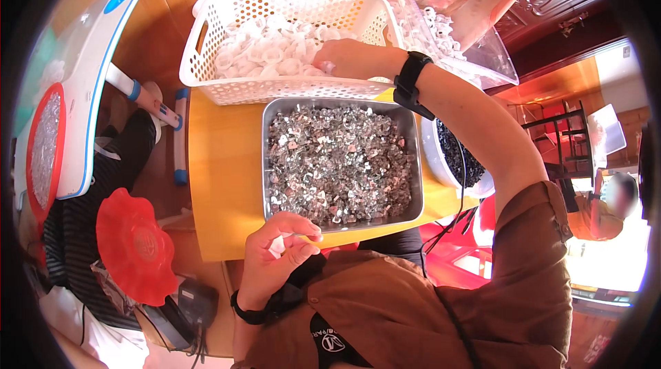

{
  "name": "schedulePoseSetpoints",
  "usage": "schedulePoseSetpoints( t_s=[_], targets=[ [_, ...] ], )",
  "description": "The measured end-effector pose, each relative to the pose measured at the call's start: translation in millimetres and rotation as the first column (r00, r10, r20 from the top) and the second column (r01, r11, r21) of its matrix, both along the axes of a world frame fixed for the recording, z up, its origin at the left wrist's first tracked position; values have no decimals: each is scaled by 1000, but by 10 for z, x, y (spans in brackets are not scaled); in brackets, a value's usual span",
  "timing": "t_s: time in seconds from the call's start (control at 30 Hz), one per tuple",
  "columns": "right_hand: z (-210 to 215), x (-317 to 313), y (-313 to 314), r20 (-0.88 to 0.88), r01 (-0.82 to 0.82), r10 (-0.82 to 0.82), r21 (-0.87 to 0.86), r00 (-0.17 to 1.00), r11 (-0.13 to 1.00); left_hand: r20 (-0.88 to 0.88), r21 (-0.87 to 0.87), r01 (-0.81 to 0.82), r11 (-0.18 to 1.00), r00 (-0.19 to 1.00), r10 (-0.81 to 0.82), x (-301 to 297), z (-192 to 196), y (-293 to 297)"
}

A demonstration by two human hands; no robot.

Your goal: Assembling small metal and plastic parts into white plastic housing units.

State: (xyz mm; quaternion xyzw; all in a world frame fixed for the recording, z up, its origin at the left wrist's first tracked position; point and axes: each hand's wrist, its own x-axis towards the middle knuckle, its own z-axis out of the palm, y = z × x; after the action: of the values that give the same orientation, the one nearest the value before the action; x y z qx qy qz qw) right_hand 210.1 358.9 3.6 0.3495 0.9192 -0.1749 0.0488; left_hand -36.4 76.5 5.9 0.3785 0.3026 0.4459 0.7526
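My right hand (348, 58) reaches into a white perforated plastic basket (275, 88) at the far side of the table. Its fingers are curled together at the white plastic rings (265, 45) heaped inside; whatever they grip is hidden. Close to my body, my left hand (275, 250) is closed around a small white plastic piece (277, 245), partly covered by the fingers. Between the hands lies a rectangular metal tray (417, 155), filled with many small shiny, clear and silvery parts (337, 162). My left hand is just off the tray's near left corner.
A clear plastic bag (475, 59) of white parts sits beyond the basket. Right of the tray stands a white tub (430, 142) of dark bits. To the left are a red wavy-edged plate (138, 245) and a white-and-blue board (103, 73). Another person (599, 214) is at the far right.
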Motion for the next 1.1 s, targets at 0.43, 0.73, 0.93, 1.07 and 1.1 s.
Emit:
schedulePoseSetpoints(
  t_s=[0.43,0.73,0.93,1.07,1.1],
  targets=[
    [755,210,-401,-348,374,-363,-37,865,927,-101,74,-24,997,994,32,165,175,-130],
    [1367,187,-2268,-507,-8,-599,-767,619,642,-98,119,-241,963,962,253,411,502,-338],
    [804,170,-3192,-606,-66,-559,-709,566,702,-242,262,-10,965,967,76,580,487,-537],
    [746,141,-3454,-653,39,-532,-612,540,790,-260,233,16,972,964,47,662,458,-677],
    [749,119,-3494,-658,115,-471,-508,587,854,-236,241,12,970,971,46,674,433,-705]
  ],
)
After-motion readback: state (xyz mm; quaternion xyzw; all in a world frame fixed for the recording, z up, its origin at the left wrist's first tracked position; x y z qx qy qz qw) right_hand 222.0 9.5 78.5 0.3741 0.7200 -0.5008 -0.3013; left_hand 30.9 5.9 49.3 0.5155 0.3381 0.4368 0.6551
